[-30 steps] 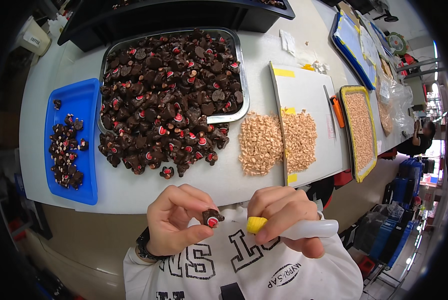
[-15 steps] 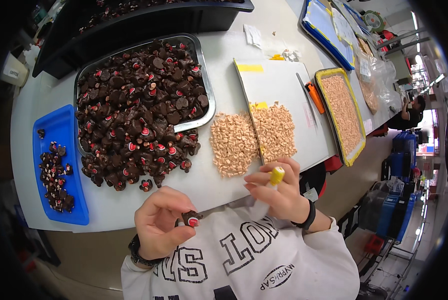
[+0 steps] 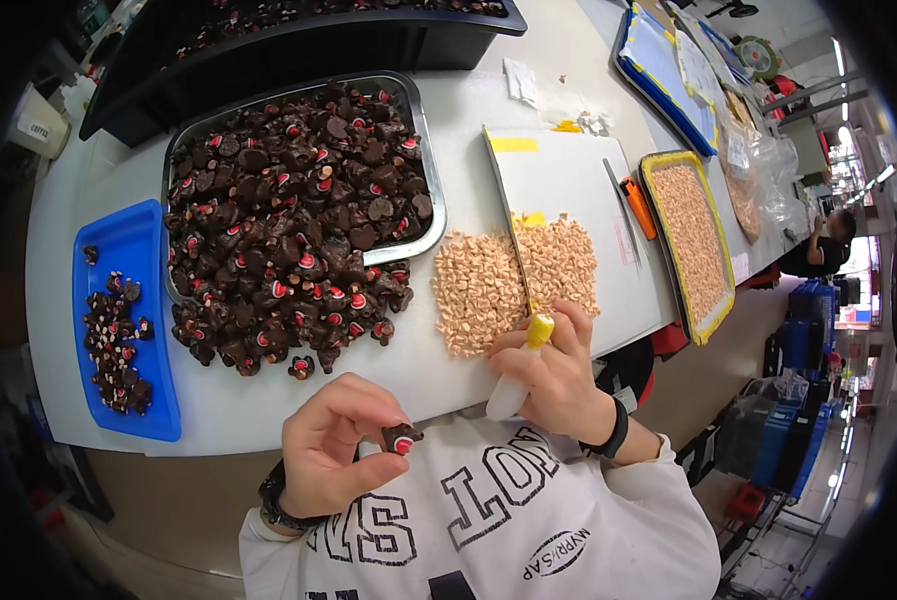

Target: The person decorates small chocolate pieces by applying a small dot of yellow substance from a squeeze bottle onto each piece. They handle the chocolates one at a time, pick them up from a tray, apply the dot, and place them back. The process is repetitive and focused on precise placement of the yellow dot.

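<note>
Chocolate piece (image 3: pixel 400 438) pinched in left hand (image 3: pixel 331 452), red dot up
Squeeze bottle (image 3: pixel 517 378), gripped by right hand (image 3: pixel 561 382), is best tipped gently, just beside it.

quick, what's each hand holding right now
Left hand: closed, fingers pinching a dark chocolate piece with a red spot.
Right hand: closed around a white squeeze bottle with a yellow tip.

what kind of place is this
Probably a small food or confectionery workshop: a long white worktable holds a metal tray heaped with dark chocolate-like pieces, a pile of tan chopped bits and blue trays.
</note>
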Demonstrator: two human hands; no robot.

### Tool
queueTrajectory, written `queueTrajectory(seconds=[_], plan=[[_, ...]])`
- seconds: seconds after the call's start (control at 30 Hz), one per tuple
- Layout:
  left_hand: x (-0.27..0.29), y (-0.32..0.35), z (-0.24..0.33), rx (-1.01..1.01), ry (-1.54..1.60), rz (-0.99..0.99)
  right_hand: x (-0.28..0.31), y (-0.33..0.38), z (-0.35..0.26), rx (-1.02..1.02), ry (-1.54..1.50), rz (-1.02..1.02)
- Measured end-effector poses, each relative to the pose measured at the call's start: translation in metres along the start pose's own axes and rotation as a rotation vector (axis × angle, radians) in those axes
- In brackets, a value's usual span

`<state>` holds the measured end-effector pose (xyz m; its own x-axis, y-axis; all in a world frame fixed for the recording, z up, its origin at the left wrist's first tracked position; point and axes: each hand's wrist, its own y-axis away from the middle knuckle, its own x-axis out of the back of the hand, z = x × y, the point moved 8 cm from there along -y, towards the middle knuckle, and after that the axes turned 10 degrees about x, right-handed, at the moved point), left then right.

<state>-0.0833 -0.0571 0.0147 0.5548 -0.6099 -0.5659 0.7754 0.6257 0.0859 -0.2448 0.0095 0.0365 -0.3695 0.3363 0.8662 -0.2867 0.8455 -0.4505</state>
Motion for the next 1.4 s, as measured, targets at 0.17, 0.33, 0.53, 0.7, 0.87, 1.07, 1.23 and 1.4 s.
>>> queueTrajectory(seconds=[0.17,0.33,0.53,0.7,0.87,1.07,1.23,1.4], plan=[[-0.002,-0.002,-0.003,0.022,0.004,-0.019,0.001,0.002,0.007,-0.034,-0.044,-0.002],[-0.005,-0.004,-0.005,0.048,-0.036,-0.058,0.003,-0.002,0.011,-0.049,-0.089,-0.005],[-0.009,-0.004,-0.013,0.131,0.112,-0.040,0.029,-0.022,-0.007,-0.058,-0.521,0.049],[-0.013,-0.004,-0.006,0.073,0.020,-0.081,0.027,-0.042,-0.024,0.046,-0.806,0.097],[-0.015,0.000,0.007,-0.127,-0.196,-0.062,0.024,-0.047,-0.026,0.014,-0.855,0.128],[-0.017,0.002,0.015,-0.203,-0.412,-0.016,0.017,-0.046,-0.026,0.028,-0.895,0.045],[-0.024,0.006,0.023,-0.287,-0.581,0.019,0.018,-0.045,-0.025,-0.015,-0.935,0.102],[-0.038,0.023,0.030,-0.597,-0.818,0.015,0.010,-0.041,-0.023,-0.090,-1.101,0.118]])
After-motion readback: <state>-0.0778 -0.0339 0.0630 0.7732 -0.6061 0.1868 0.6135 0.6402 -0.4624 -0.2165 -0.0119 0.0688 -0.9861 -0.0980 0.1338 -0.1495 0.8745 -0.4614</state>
